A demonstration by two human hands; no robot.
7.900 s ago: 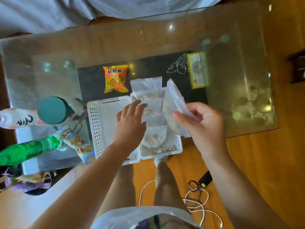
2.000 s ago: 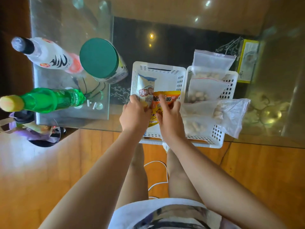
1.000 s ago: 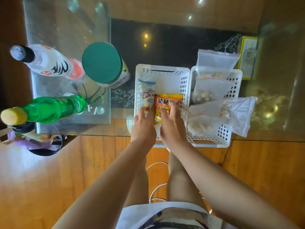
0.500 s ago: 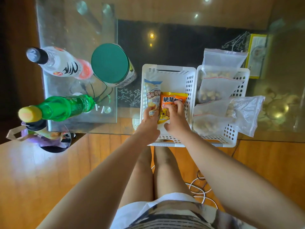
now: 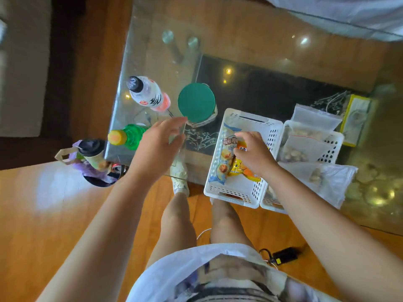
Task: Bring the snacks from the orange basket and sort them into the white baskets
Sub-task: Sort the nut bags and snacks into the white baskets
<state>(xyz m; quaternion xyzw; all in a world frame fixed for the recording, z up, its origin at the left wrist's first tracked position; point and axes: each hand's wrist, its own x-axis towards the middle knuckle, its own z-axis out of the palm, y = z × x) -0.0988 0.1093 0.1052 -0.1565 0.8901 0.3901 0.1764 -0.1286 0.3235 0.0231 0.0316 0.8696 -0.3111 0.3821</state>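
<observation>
The right hand (image 5: 254,154) rests in the nearer white basket (image 5: 220,188) at the bench (image 5: 250,38) edge, its fingers (image 5: 242,136) curled onto the orange snack packet (image 5: 239,168), which lies beside a blue one (image 5: 225,158). The left hand (image 5: 159,144) hovers left of the basket, fingers loosely spread and holding nothing. Beyond, the second white basket (image 5: 331,147) holds clear bags of snacks (image 5: 305,144), and bottles (image 5: 148,94) stand by a green-lidded jar (image 5: 196,101).

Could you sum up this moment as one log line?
left hand: open, over table edge | right hand: on orange snack packet | left white basket: two packets | right white basket: clear bags
</observation>
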